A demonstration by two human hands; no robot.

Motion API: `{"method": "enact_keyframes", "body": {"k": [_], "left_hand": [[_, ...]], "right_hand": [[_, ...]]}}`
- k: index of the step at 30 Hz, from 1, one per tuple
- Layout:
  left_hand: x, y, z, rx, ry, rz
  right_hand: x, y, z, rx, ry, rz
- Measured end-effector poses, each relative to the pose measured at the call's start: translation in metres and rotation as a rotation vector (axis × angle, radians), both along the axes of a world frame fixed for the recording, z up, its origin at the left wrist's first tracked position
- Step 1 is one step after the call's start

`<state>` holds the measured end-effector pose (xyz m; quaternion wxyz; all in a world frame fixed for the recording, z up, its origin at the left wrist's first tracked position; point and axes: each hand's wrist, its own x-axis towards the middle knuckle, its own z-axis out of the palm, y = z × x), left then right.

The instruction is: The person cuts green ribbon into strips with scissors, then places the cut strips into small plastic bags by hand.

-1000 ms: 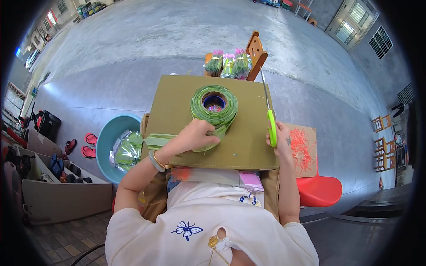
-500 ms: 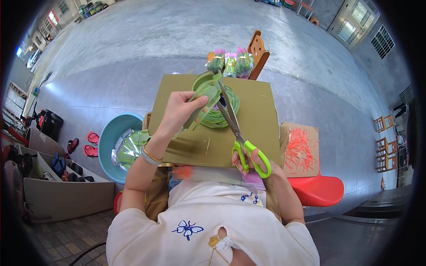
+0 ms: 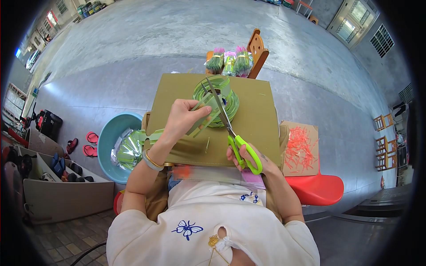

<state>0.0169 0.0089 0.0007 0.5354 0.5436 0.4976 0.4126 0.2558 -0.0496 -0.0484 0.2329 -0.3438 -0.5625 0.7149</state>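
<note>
My left hand [image 3: 184,117] pinches a flat green strip [image 3: 191,106] above the olive table [image 3: 177,88]. My right hand [image 3: 246,158] is wrapped round the lime-green handles of a pair of scissors [image 3: 225,116]. The dark blades are slightly apart and point up and left, across the strip's free part. Below and behind them a coil of green ribbon [image 3: 230,106] lies on the table, partly hidden by the blades and strip. More green strip extends left from under my left wrist toward the blue tub.
The blue tub [image 3: 106,153] at left holds green wrapped pieces. Bundles with pink tips [image 3: 242,62] stand on a wooden chair [image 3: 258,48] beyond the table. Orange-red shreds [image 3: 299,148] lie on cardboard [image 3: 313,166] over a red stool [image 3: 324,190] at right.
The scissors and my right hand have shifted slightly left and toward the table. Their blades are less far apart. My left hand has moved slightly down with the strip.
</note>
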Motion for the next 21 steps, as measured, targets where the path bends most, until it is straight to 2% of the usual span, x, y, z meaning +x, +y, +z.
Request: {"method": "enact_keyframes", "body": {"k": [14, 17, 20, 21], "left_hand": [[-0.004, -0.001, 0.003, -0.022, -0.026, -0.012], [-0.006, -0.002, 0.006, -0.021, -0.016, -0.016], [-0.016, -0.001, 0.011, 0.056, -0.022, -0.052], [-0.025, -0.002, 0.017, 0.033, 0.050, -0.101]], "right_hand": [[0.008, 0.001, 0.004, -0.084, -0.059, -0.117], [0.007, 0.002, 0.003, 0.012, -0.048, -0.239], [0.017, 0.019, -0.008, 0.139, -0.133, -0.589], [0.024, 0.024, -0.014, 0.389, -0.367, -0.685]]}}
